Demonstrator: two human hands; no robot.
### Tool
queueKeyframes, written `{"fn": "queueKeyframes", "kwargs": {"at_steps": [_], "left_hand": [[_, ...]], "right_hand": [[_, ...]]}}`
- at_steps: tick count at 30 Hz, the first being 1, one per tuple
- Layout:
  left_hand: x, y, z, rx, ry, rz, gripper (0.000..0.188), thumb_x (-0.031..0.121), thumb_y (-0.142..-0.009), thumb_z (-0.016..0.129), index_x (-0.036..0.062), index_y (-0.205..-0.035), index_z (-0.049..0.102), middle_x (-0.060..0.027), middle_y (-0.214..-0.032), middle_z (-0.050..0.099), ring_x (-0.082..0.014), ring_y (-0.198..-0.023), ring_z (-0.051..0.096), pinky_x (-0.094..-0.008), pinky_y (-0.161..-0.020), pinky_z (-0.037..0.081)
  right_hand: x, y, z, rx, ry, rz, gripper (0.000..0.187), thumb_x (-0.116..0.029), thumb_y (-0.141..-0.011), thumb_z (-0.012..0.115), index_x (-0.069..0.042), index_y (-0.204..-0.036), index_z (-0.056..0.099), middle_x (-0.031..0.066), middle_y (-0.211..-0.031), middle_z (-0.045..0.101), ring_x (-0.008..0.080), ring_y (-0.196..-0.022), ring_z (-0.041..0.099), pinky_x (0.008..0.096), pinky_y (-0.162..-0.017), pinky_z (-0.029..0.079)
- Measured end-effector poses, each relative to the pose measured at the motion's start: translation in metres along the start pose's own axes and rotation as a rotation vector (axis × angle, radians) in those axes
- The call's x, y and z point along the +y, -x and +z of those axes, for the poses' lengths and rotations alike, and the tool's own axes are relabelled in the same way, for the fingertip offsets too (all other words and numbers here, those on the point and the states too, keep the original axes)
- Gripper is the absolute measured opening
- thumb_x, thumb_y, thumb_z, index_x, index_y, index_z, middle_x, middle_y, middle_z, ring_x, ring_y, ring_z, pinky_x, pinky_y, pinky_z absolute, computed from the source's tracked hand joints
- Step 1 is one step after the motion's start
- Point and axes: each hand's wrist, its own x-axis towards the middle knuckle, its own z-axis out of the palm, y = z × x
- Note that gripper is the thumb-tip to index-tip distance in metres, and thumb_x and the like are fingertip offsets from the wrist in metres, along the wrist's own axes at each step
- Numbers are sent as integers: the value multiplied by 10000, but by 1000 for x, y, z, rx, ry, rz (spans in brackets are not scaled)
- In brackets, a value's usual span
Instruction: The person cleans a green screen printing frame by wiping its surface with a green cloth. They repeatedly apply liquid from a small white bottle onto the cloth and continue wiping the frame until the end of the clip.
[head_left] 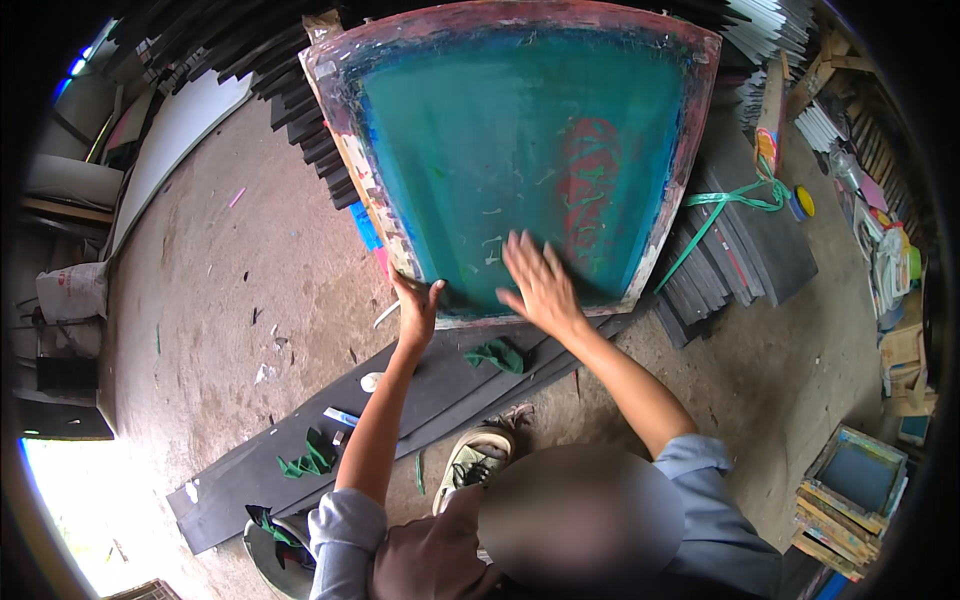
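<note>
A large screen printing frame leans upright before me, its mesh coated green with reddish marks on the right side. Paint stains cover its pale border. My left hand grips the lower left edge, thumb on the front and the other fingers partly hidden at the side. Against the lower part of the mesh, my right hand lies flat with fingers stretched out, holding nothing. Below the frame, a crumpled green cloth rests on long dark sheets.
Behind the frame are stacked dark sheets. Another dark stack stands right, with green string across it. Small frames are piled at lower right. Nearer are a second green cloth, a bucket and my shoe.
</note>
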Motion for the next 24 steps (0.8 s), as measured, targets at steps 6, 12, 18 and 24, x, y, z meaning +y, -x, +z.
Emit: {"fn": "queueKeyframes", "kwargs": {"at_steps": [6,12,18,24], "left_hand": [[3,5,-8,14,-9,21,889,75,-806,633,-17,-1387,-34,-252,-1407,118,-335,-1312,165,-391,-1078,142],[12,2,-5,6,21,-14,906,73,-795,647,-12,-1390,-32,-259,-1402,143,-337,-1314,169,-391,-1081,150],[4,2,3,-2,-36,38,874,111,-816,630,-27,-1383,-20,-276,-1402,123,-357,-1317,159,-400,-1083,146],[12,2,-4,-4,13,-5,870,92,-809,633,-21,-1384,-10,-278,-1395,144,-352,-1313,179,-398,-1079,170]], "right_hand": [[80,-44,-43,119,118,-371,635,-369,-794,577,-218,-1365,342,-13,-1450,267,169,-1339,234,479,-1082,205],[53,-98,-82,302,99,188,604,-396,-879,454,-21,-1339,344,148,-1418,281,338,-1329,217,538,-1043,185],[75,6,-22,-58,465,-583,685,-510,-821,489,-187,-1391,288,-25,-1472,206,140,-1351,194,421,-1091,179],[87,-101,-96,428,136,161,738,-467,-875,446,22,-1379,221,210,-1434,221,351,-1336,199,490,-1050,220]]}}
